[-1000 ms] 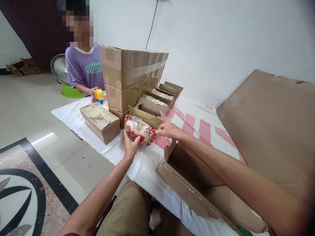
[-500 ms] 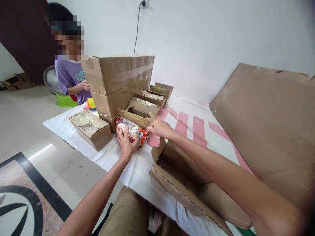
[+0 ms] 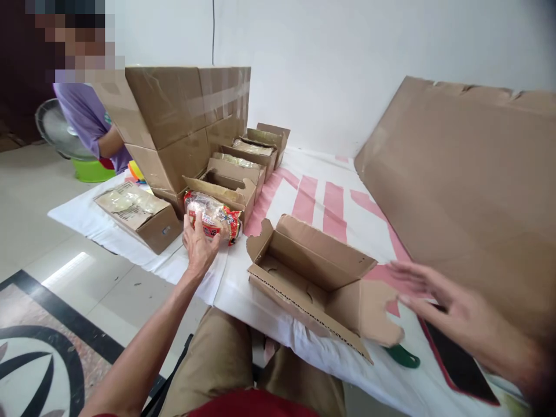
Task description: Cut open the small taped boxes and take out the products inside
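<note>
A clear plastic packet (image 3: 212, 217) with red printed ends lies on the white cloth. My left hand (image 3: 200, 246) holds it from the near side, fingers and thumb against the wrapper. Its contents look pale and rounded; I cannot tell what they are. To the right stands a long open cardboard box (image 3: 304, 284) with its flaps spread and nothing visible inside. My right hand (image 3: 438, 295), slightly blurred, is empty with fingers stretched out, just beyond the box's right end flap and above a dark phone (image 3: 456, 353) with a red edge.
Taped cartons (image 3: 169, 110) are stacked at the left, with a row of small open boxes (image 3: 234, 179) beside them. A closed box (image 3: 139, 214) sits near the left edge. A large cardboard sheet (image 3: 469, 191) leans at right. A green-handled thing (image 3: 403, 356) lies by the phone. A person (image 3: 89, 116) is behind the cartons.
My right hand has left the packet's right end and swung right, past the open box. My left hand stays on the packet. The view has shifted, and the phone now shows.
</note>
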Tool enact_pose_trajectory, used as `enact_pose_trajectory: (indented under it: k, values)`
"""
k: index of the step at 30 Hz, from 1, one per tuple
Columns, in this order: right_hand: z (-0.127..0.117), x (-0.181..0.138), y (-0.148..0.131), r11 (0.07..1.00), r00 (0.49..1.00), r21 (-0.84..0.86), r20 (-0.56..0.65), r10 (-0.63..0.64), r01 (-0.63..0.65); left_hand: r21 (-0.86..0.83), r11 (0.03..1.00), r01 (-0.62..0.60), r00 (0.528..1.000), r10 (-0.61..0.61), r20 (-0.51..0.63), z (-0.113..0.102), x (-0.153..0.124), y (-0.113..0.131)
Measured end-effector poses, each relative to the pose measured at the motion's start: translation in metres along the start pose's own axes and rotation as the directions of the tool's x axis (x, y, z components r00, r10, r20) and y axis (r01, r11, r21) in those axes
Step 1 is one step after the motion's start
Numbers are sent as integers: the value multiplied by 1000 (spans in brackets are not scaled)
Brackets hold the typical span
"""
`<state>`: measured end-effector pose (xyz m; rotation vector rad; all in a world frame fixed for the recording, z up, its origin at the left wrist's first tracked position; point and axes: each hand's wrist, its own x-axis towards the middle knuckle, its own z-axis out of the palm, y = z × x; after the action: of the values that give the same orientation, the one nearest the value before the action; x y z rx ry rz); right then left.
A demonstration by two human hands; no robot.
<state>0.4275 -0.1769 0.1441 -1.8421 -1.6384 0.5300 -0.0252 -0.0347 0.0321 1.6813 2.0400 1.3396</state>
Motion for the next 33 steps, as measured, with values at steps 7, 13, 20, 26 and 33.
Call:
enact_pose_trajectory:
  k: [7,13,20,26,33]
  values:
    - [42,-52,71,1000,989,-1,145,21,-21,-414,909,-53,930,196,310,-24,-89,10]
    - [81,-40,61,990,981,98,159,-116,101,-691,648,321,853,118,507,-14,-90,54]
    - [116,-47,35,960,967,159,73,-243,229,-763,581,282,881,159,446,-16,-90,60]
    - [176,-9,-43,871,883,323,169,-439,371,-745,626,231,964,-44,261,-77,-77,5]
    - [251,68,-130,766,801,554,270,-535,325,-605,770,202,930,-345,-129,-92,-46,-37]
